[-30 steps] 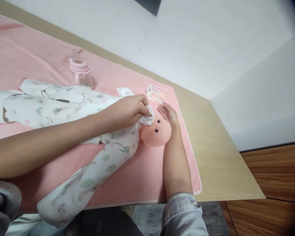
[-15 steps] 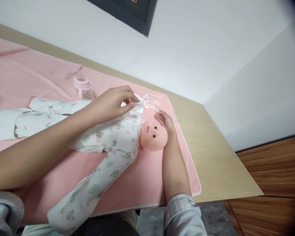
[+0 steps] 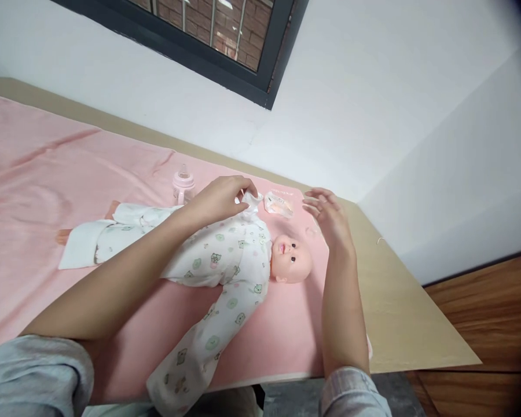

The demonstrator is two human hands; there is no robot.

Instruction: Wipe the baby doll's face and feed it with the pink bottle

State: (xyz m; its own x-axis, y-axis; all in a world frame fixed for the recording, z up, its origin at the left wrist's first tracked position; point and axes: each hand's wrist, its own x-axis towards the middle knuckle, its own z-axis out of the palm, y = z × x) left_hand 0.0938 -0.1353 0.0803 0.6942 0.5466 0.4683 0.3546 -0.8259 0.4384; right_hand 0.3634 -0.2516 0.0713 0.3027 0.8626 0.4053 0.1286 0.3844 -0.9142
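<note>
Our left grip (image 3: pixel 226 200) pinching white tissue (image 3: pixel 252 205), eleven o'clock from the doll's head (image 3: pixel 297 265), our right grip (image 3: pixel 331 223) empty, loosely spread, at one o'clock

Smooth doll head (image 3: pixel 296 263) (plastic-looking).

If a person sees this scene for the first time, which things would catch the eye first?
Probably the doll first, lying face up on the pink blanket, its bald head pointing right. Next, perhaps, the left hand, holding a white cloth at the doll's far side, and the open right hand near the head.
</note>
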